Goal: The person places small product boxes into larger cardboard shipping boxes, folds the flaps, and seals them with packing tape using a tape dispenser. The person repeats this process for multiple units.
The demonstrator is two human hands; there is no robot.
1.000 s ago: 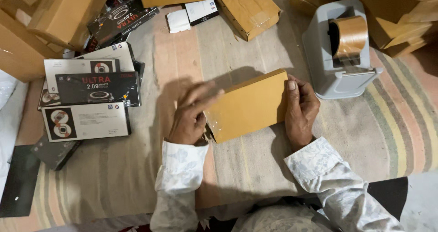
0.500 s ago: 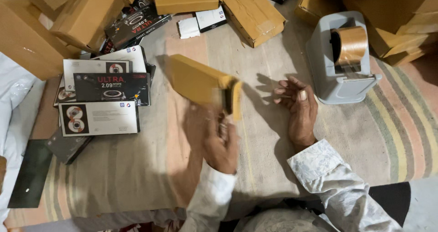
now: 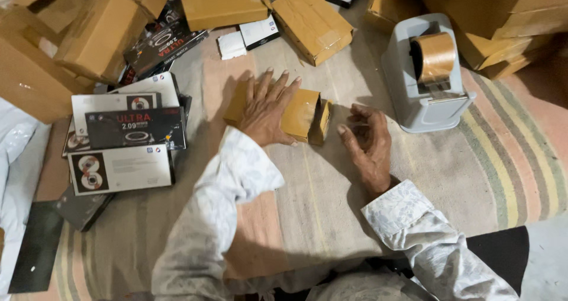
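A small flat brown cardboard box (image 3: 303,116) lay on the striped woven mat (image 3: 485,177), near its middle and in front of the person. The left hand (image 3: 267,109) rested palm down on top of the box, fingers spread and pointing away from the body, covering most of the lid. One end flap of the box stood open on the side facing the right hand (image 3: 367,141). That hand lay just beside the open end, apart from the box, fingers loosely curled and holding nothing. Beyond the right hand stood a grey tape dispenser (image 3: 423,79) loaded with a roll of brown packing tape (image 3: 436,57). Left of the box lay a stack of black and white printed product cartons (image 3: 121,144). Sealed brown cardboard parcels (image 3: 310,20) lay scattered along the far edge of the mat, with more piled at both far corners.
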